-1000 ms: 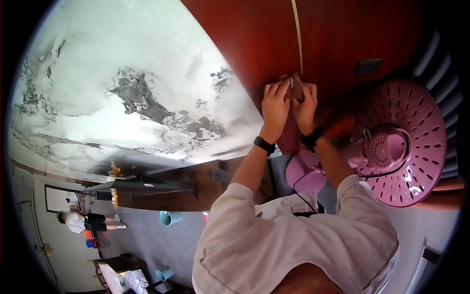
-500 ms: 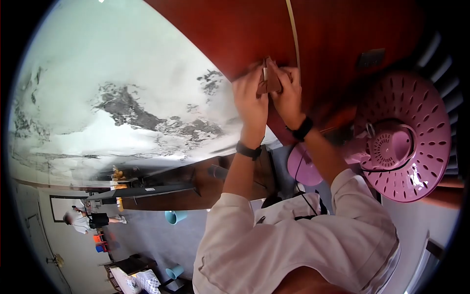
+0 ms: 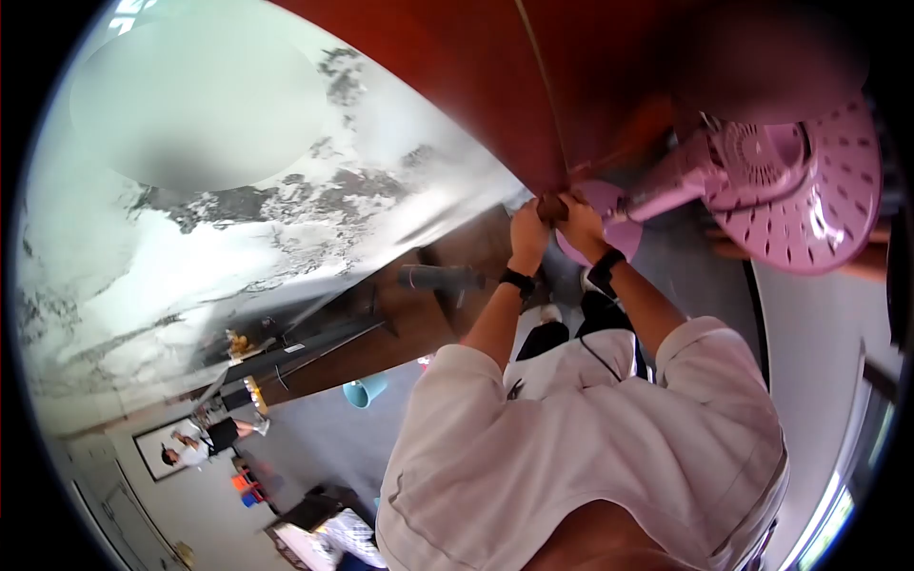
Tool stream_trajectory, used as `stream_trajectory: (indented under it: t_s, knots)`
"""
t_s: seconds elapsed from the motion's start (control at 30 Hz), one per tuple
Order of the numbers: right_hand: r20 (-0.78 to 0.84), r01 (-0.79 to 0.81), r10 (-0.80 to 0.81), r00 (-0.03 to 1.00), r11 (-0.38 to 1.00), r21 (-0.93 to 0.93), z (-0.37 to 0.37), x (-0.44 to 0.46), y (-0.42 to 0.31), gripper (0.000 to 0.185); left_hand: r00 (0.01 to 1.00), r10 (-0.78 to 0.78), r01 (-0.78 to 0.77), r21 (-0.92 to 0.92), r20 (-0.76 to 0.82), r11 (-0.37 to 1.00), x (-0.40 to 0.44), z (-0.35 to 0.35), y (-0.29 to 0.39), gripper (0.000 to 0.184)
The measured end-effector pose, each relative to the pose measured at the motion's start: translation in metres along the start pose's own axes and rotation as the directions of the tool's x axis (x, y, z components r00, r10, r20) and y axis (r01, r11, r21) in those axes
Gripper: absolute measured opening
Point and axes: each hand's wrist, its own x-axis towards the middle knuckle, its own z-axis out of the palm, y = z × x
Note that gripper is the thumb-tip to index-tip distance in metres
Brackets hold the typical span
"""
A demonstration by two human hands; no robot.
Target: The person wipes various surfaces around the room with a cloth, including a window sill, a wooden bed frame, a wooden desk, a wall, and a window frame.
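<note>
My left hand (image 3: 527,235) and my right hand (image 3: 582,226) are close together near the lower corner of a reddish-brown wooden panel (image 3: 457,76). Both hands have their fingers closed on a small brown folded piece (image 3: 551,207), which looks like cloth; its exact kind is unclear. The fingers hide much of it. A dark band (image 3: 517,282) circles my left wrist, and another band (image 3: 606,266) is on my right. Just behind the right hand shows the round pink base (image 3: 609,224) of a fan.
To the right, the perforated pink fan head (image 3: 809,200) leans on its stand. A peeling white wall (image 3: 286,209) fills the left. Below it runs a brown cabinet (image 3: 400,328) with a dark cylinder (image 3: 433,277) nearby. A teal bin (image 3: 364,390) and another person (image 3: 205,443) are farther off.
Both hands have moved down along the panel toward my body, still holding the brown piece. The view has shifted, and the fan and the wall appear at different places.
</note>
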Motion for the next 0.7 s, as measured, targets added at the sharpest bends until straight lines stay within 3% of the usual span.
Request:
stream_trajectory:
  t_s: [0.13,0.3,0.33,0.43,0.57,0.7]
  knots:
    - [0.152,-0.176,0.180,0.972,0.984,-0.039,-0.005,-0.122,0.063,0.054,0.957,-0.019,0.038,-0.061,0.289,0.997,-0.107,0.059,-0.007,0.028]
    - [0.135,-0.432,0.437,0.889,0.900,-0.060,0.006,-0.279,0.090,0.050,0.766,0.026,0.059,-0.110,0.643,0.992,-0.219,0.090,-0.021,0.032]
    - [0.087,-0.443,0.445,0.891,0.896,-0.039,0.009,-0.307,0.087,0.049,0.740,-0.009,0.065,-0.059,0.672,0.996,-0.239,0.094,-0.021,0.032]
    - [0.033,-0.582,0.581,0.813,0.812,0.048,0.017,-0.372,0.064,0.046,0.673,0.098,-0.031,-0.104,0.733,0.994,-0.285,0.094,-0.026,0.033]
    - [-0.155,-0.650,0.673,0.723,0.739,0.174,0.040,-0.438,0.045,0.045,0.535,0.188,-0.118,-0.147,0.824,0.982,-0.318,0.080,-0.008,0.040]
    - [-0.306,-0.693,0.759,0.574,0.650,0.313,0.042,-0.487,0.033,0.041,0.310,0.196,-0.016,-0.201,0.930,0.979,-0.344,0.095,0.008,0.053]
